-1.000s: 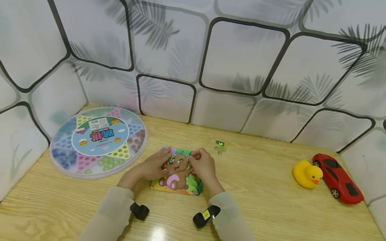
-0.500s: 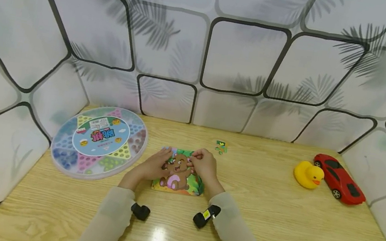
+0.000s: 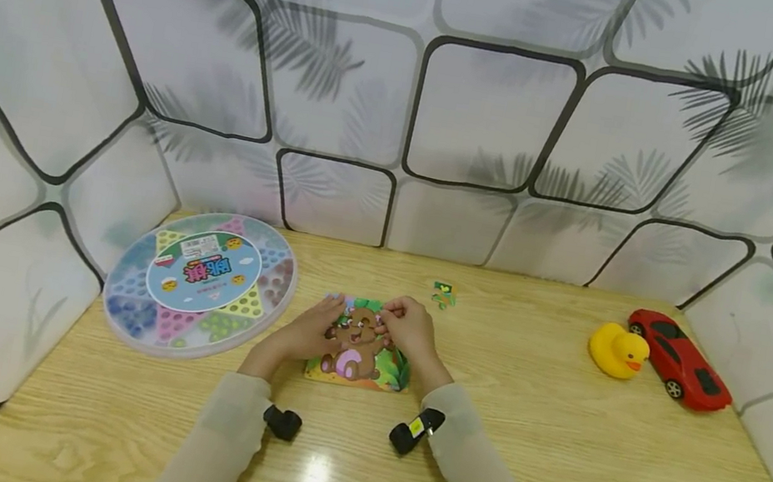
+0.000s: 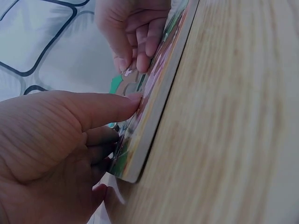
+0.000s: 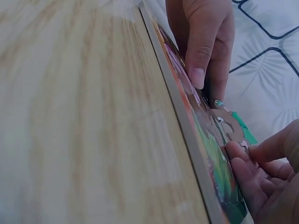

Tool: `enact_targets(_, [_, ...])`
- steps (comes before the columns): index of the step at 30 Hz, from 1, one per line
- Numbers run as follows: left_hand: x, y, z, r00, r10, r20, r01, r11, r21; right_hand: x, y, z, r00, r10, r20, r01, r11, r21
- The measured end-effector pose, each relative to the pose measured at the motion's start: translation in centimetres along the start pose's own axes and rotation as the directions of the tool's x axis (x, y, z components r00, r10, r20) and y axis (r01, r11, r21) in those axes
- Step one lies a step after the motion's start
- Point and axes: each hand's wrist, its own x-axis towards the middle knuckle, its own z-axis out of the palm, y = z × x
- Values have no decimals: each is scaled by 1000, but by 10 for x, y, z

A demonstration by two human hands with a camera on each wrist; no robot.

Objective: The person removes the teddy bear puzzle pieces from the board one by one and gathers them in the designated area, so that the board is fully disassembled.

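Observation:
A flat bear jigsaw puzzle (image 3: 354, 361) lies on the wooden table between both hands. My left hand (image 3: 305, 331) rests over its left part; the left wrist view shows the thumb (image 4: 124, 106) pressing on the picture, with the other fingers partly hidden behind it. At the upper right of the puzzle my right hand (image 3: 410, 331) pinches a brown and green puzzle piece (image 5: 236, 125) between thumb and finger. That piece stands tilted up from the board in both wrist views. Whether its lower edge sits in the picture I cannot tell.
Loose green puzzle pieces (image 3: 444, 295) lie just beyond the right hand. A round Chinese checkers set (image 3: 201, 283) is at the left. On the right are a yellow rubber duck (image 3: 616, 351) and a red toy car (image 3: 680, 359). Patterned fabric walls (image 3: 489, 122) border the table.
Both hands keep almost the same place on the puzzle. The whole head view has shifted very slightly; the right fingers stay on the piece.

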Motion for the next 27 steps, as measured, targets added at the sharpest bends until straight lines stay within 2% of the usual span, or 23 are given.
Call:
enact_targets(13, [1, -1, 1, 1000, 17, 23, -18, 999, 47, 3, 10, -10, 997, 30, 72, -44, 980, 194])
enact_targets(19, [0, -1, 1, 999, 28, 15, -29, 998, 52, 6, 14, -23, 999, 15, 41, -24, 975, 222])
enact_targets(27, [2, -4, 2, 999, 42, 15, -43, 996, 79, 11, 24, -55, 1000, -14, -1, 14, 954, 298])
